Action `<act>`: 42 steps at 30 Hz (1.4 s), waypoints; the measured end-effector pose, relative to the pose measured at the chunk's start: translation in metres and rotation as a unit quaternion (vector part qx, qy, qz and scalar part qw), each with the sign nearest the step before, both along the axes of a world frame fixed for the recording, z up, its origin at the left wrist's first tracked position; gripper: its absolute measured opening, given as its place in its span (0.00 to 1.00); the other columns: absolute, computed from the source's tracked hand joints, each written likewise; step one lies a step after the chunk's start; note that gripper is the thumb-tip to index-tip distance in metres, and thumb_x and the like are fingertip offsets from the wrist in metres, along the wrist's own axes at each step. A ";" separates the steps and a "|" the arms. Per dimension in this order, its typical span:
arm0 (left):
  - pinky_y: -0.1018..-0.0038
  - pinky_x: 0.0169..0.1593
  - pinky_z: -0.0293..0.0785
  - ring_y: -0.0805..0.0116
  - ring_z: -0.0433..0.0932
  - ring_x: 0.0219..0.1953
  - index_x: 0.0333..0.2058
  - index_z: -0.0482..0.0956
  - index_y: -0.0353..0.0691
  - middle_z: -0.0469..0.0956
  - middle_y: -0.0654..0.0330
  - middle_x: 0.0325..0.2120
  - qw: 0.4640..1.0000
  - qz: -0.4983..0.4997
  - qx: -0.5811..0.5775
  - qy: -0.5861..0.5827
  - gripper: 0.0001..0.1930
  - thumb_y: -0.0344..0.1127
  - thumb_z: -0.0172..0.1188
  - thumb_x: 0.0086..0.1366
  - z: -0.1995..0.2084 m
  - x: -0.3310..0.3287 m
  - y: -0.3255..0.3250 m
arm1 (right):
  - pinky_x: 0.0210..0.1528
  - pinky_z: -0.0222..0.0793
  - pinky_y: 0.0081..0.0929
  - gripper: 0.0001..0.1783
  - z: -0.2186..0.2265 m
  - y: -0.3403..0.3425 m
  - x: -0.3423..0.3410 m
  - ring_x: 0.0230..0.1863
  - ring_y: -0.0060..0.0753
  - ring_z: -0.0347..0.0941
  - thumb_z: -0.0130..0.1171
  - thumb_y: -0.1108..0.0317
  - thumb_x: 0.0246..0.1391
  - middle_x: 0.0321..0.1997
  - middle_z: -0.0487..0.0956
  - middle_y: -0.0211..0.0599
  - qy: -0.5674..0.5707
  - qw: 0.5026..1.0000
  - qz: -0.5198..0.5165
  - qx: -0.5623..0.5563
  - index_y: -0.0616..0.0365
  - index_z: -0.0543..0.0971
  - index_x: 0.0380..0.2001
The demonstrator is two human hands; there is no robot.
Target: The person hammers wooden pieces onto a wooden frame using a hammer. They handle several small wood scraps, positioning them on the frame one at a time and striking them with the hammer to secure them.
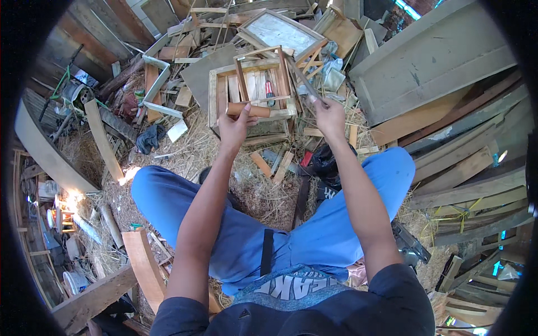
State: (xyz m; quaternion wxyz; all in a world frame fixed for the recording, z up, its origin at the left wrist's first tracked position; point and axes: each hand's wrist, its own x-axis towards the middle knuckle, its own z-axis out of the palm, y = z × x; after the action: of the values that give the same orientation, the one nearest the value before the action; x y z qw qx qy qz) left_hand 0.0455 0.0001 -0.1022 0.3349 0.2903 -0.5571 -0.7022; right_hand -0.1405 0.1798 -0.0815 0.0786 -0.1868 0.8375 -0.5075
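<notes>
A: What's closest to the camera?

B: The person sits on straw with blue trousers [314, 224], knees spread, both forearms reaching forward. A wooden plank [144, 263] lies by the left thigh

A: And the hands?

B: The left hand [234, 126] is clenched around a short brown wooden cylinder [253, 110], held level just over the near edge of a wooden crate frame [250, 92]. The right hand [329, 115] pinches the lower end of a thin grey strip [302, 78] that slants up and left across the frame's right side

A: Anything inside the frame?

B: A red-handled tool [269, 91] lies on its slats. Farther back sits a framed panel [279, 31] among scrap boards, and a large grey wooden crate [431, 61] leans to the right
</notes>
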 end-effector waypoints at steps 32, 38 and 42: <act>0.63 0.36 0.76 0.54 0.84 0.30 0.40 0.86 0.36 0.84 0.46 0.28 0.918 -0.151 -0.346 -0.122 0.13 0.41 0.66 0.65 0.024 -0.054 -0.004 | 0.32 0.66 0.43 0.24 -0.041 0.114 0.105 0.25 0.51 0.72 0.43 0.55 0.72 0.21 0.72 0.49 -0.111 0.981 0.085 0.134 0.64 0.72 0.29; 0.66 0.30 0.70 0.62 0.74 0.20 0.39 0.86 0.37 0.79 0.46 0.21 0.931 -0.137 -0.314 -0.124 0.12 0.40 0.67 0.64 0.011 -0.056 -0.012 | 0.32 0.67 0.48 0.21 -0.031 0.106 0.115 0.25 0.63 0.72 0.45 0.56 0.71 0.21 0.73 0.56 -0.065 0.994 0.073 0.057 0.66 0.74 0.34; 0.72 0.45 0.74 0.73 0.81 0.38 0.42 0.84 0.33 0.86 0.57 0.35 0.917 -0.188 -0.278 -0.216 0.12 0.36 0.64 0.67 0.018 -0.050 -0.016 | 0.32 0.67 0.51 0.21 -0.043 0.109 0.112 0.29 0.68 0.74 0.45 0.55 0.71 0.23 0.75 0.60 -0.044 0.981 0.104 0.158 0.66 0.75 0.40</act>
State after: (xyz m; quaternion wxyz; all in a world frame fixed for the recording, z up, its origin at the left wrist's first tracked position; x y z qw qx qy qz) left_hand -0.0044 -0.0157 -0.0839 0.1352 0.2204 -0.8330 -0.4891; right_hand -0.0281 0.2886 -0.1245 0.1965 -0.2350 0.8789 -0.3657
